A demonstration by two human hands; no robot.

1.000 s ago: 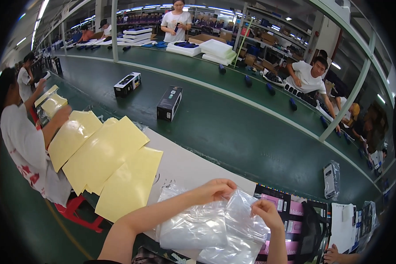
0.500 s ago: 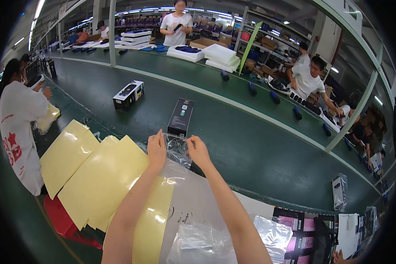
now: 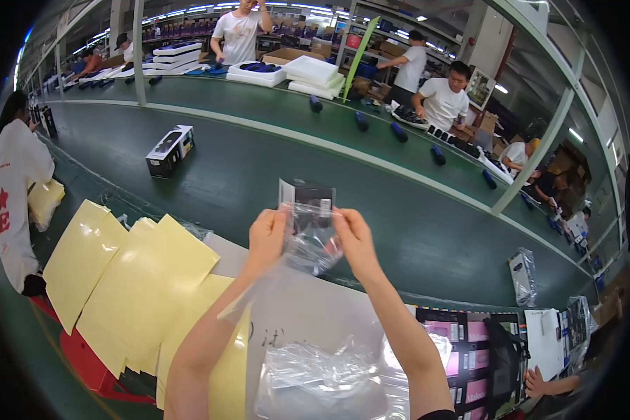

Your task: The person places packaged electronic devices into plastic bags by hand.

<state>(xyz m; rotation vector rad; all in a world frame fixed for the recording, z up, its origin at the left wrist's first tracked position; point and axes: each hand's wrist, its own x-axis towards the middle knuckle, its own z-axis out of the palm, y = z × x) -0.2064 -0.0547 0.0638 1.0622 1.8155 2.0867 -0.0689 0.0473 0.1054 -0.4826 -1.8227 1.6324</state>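
Note:
A black printed box [image 3: 311,194] is tilted up at the near side of the green conveyor belt, its lower end inside a clear plastic bag [image 3: 313,257]. Fingers of my left hand [image 3: 266,236] are closed on the bag's left edge, against the side of the box. On the opposite edge, my right hand [image 3: 355,241] pinches the film beside the box. Loose film hangs below the box toward my left forearm. How deep the box sits in the bag is hard to make out through the glare.
Another black and white box [image 3: 169,152] lies farther left on the belt [image 3: 245,164]. Yellow sheets [image 3: 143,280] fan out beside my left forearm. Flat clear bags [image 3: 318,381] lie between my arms. At right are a bagged box [image 3: 522,277] and another person's hand [image 3: 537,382].
The black box, which lay on the belt beyond the bag's mouth, is now tilted up with its near end in the bag. My hands have spread farther apart around it. The view has shifted right.

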